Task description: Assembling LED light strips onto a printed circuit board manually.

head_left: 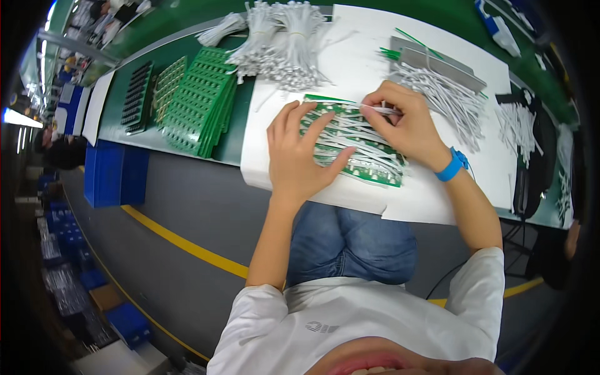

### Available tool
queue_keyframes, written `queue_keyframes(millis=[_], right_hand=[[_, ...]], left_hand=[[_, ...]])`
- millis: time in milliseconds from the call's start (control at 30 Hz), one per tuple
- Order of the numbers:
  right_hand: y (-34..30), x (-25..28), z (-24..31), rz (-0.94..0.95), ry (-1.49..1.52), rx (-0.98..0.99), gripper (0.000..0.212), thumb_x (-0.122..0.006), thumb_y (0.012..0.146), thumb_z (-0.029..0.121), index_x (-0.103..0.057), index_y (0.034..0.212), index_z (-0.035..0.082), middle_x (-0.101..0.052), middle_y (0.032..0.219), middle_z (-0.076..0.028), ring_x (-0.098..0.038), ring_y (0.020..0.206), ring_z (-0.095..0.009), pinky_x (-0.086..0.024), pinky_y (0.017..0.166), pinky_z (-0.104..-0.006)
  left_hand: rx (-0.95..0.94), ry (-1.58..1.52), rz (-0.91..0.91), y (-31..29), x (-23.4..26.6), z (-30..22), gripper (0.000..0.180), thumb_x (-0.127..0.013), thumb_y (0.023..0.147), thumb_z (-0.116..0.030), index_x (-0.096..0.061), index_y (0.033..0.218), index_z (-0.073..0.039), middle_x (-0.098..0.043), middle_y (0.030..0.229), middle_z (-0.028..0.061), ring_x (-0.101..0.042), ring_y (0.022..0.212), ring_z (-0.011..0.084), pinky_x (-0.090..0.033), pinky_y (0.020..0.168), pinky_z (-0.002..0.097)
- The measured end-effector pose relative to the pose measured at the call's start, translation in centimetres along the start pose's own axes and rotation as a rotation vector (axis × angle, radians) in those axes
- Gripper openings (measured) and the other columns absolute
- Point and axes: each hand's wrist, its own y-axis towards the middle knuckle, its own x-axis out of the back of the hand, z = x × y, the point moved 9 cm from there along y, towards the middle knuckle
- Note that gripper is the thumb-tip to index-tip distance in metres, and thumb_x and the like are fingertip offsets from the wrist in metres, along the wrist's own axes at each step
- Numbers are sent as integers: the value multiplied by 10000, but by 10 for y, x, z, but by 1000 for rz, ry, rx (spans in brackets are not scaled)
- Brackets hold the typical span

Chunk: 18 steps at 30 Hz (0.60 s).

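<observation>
A green circuit board panel [390, 180] lies on the white sheet in front of me, with many short white wires [359, 145] laid across it. My left hand [292, 153] rests over the panel's left side, fingers spread and pressing on the board and wires. At the panel's upper right, my right hand [409, 122] is closed in a pinch on a white wire [389, 110]. The exact spot where its tip meets the board is hidden by the fingers. A blue wrist strap [452, 165] circles my right wrist.
Bundles of white wires [284, 47] lie at the back. Stacked green panels [199, 103] and a black rack [137, 97] are left. Loose wires [447, 103] lie beside a grey metal bar [437, 62] at right. A blue bin [115, 175] stands below the table's left end.
</observation>
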Motion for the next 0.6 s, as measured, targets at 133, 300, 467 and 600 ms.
queue_keyframes(millis=[133, 300, 467, 600], right_hand=[[-10, 7, 4, -19, 16, 21, 83, -776, 910, 80, -745, 970, 32, -666, 852, -45, -511, 609, -137, -404, 540, -294], [-10, -6, 10, 94, 159, 105, 85, -780, 914, 70, -747, 978, 25, -663, 860, -56, -564, 631, -145, -448, 567, -299], [-11, -18, 17, 219, 109, 120, 101, -773, 922, 103, -760, 1004, 47, -671, 855, -61, -603, 633, -184, -481, 586, -306], [-10, -19, 22, 168, 33, 165, 138, -765, 928, 122, -752, 1053, 66, -683, 869, -71, -644, 662, -188, -507, 593, -321]], left_hand=[[-41, -34, 37, -1, -8, -6, 552, -916, 745, -410, -763, 1208, -152, -617, 1351, 93, -478, 1382, 383, -398, 1104, 522], [-115, -123, -124, -1, 9, -8, 486, -925, 731, -260, -784, 1192, -196, -642, 1357, 57, -527, 1337, 372, -459, 1065, 475], [-179, -167, -202, -7, 15, -9, 304, -869, 766, -44, -819, 1034, -178, -737, 1127, -20, -627, 1187, 295, -499, 978, 404], [-163, -181, -194, -6, 12, -6, 263, -863, 770, -43, -805, 1000, -157, -745, 1097, -16, -629, 1175, 301, -501, 963, 409]])
